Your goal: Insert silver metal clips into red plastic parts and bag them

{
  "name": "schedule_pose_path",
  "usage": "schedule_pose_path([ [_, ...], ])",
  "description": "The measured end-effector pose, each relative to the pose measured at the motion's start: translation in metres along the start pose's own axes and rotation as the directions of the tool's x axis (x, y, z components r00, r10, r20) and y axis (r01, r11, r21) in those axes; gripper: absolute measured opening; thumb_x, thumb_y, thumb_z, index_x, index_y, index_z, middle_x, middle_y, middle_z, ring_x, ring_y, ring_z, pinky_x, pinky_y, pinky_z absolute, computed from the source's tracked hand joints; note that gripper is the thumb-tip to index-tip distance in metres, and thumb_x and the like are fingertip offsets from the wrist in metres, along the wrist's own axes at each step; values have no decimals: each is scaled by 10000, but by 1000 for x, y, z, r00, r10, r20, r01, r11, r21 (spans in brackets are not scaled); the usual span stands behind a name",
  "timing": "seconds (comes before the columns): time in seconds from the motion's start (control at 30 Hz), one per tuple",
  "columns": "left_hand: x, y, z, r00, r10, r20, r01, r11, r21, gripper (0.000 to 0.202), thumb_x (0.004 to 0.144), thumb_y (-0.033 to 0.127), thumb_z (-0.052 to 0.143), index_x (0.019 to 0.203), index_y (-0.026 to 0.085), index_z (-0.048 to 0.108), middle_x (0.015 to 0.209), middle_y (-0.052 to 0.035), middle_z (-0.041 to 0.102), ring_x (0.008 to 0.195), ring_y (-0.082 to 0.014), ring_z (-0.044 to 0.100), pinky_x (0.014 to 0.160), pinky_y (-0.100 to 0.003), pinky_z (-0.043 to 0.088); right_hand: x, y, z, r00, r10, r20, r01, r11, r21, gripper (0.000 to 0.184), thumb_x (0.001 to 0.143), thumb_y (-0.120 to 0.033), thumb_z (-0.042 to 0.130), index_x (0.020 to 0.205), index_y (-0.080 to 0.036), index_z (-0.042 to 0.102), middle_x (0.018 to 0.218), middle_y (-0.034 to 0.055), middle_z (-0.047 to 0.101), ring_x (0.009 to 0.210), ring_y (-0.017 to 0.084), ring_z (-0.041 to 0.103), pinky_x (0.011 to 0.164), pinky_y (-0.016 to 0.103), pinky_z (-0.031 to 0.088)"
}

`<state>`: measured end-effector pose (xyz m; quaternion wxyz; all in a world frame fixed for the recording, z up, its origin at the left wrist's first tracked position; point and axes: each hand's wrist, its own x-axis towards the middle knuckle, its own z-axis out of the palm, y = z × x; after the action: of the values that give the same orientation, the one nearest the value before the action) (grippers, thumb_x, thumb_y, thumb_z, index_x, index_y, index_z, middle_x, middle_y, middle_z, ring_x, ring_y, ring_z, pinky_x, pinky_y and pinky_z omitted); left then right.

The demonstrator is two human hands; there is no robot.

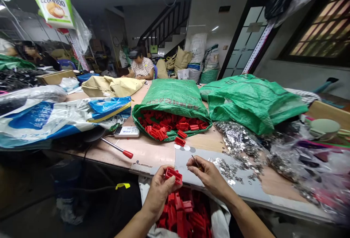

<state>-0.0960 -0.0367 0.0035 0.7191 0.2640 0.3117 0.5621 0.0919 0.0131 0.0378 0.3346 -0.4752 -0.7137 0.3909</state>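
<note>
My left hand [160, 190] is closed on a red plastic piece [173, 175], held just off the table's near edge. Close to its right, my right hand [209, 175] pinches a thin dark tool or small metal part [195, 161]; I cannot make out which. Below both hands, a white sack [218, 219] in my lap holds several red plastic pieces [186, 214]. On the table ahead lies an open green sack [171, 99] spilling more red pieces [169, 124]. A heap of small shiny metal parts [237, 139] lies to the right of my hands.
A second green sack [254, 101], a blue and white sack [54, 117], a white remote [126, 131] and a red-handled tool [117, 148] lie on the wooden table [153, 152]. Clear plastic bags [308, 165] sit at right. A seated person [140, 66] works at the far end; another person [31, 53] sits at far left.
</note>
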Motion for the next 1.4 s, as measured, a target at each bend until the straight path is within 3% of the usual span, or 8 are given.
schedule_pose_path([
  [0.2, -1, 6, 5, 1000, -7, 11, 7, 1000, -14, 485, 712, 252, 778, 1163, 217, 604, 984, -46, 644, 847, -149, 627, 818, -334, 534, -18, -18, 11, 997, -65, 38, 65, 998, 14, 140, 892, -299, 514, 842, -189, 586, 801, 16, 627, 737, 140, 574, 690, 233, 441],
  [0.43, -3, 8, 9, 999, 4, 38, -3, 999, -39, 490, 716, 244, 773, 1179, 221, 616, 976, -36, 657, 847, -145, 640, 801, -300, 524, -21, -19, 16, 985, -170, 25, 172, 981, -96, 99, 892, -207, 511, 831, -196, 588, 830, 27, 624, 769, 146, 580, 711, 245, 443],
  [0.6, -5, 11, 11, 999, 11, 40, -9, 999, -42, 477, 713, 244, 773, 1167, 211, 629, 950, -36, 666, 864, -156, 646, 817, -299, 513, -27, -22, 17, 979, -194, 57, 197, 978, -68, 99, 898, -223, 531, 820, -195, 585, 816, 19, 607, 757, 137, 575, 701, 238, 442],
  [0.9, -10, 13, 17, 997, -1, 78, 3, 1000, -21, 451, 705, 227, 773, 1141, 216, 659, 879, -15, 663, 804, -120, 624, 783, -256, 495, -32, -20, 16, 981, -145, 127, 141, 989, 36, 84, 875, -233, 574, 820, -191, 621, 834, 16, 608, 793, 135, 571, 731, 239, 436],
  [1.0, -11, 14, 18, 997, -6, 79, 7, 1000, -21, 458, 693, 232, 780, 1135, 217, 661, 895, -20, 666, 825, -135, 628, 799, -272, 492, -35, -16, 19, 992, -60, 115, 48, 994, 101, 69, 841, -258, 615, 864, -194, 602, 769, -13, 582, 680, 113, 516, 632, 224, 413],
  [1.13, -10, 12, 15, 997, 5, 79, -5, 1000, 8, 447, 704, 234, 769, 1135, 210, 651, 900, -22, 667, 821, -131, 626, 810, -270, 488, -40, -12, 17, 998, 17, 63, -24, 993, 112, 200, 843, -341, 608, 978, -202, 560, 713, -40, 517, 586, 96, 433, 546, 217, 369],
  [1.3, -1, 4, 4, 992, 59, 112, -76, 986, 148, 431, 714, 212, 751, 1122, 226, 613, 1057, -42, 661, 898, -145, 619, 833, -263, 475, -43, -1, 10, 999, -29, 14, 29, 998, -53, 337, 943, -387, 423, 1205, -212, 540, 1003, 51, 569, 872, 156, 551, 808, 291, 446],
  [1.4, 9, 1, -2, 977, 141, 160, -188, 924, 334, 394, 709, 202, 745, 1076, 227, 607, 1035, -35, 654, 849, -145, 613, 789, -254, 475, -43, 11, 10, 999, -50, 3, 50, 985, -167, 344, 952, -356, 385, 1185, -219, 598, 981, 66, 563, 944, 179, 554, 867, 318, 443],
])
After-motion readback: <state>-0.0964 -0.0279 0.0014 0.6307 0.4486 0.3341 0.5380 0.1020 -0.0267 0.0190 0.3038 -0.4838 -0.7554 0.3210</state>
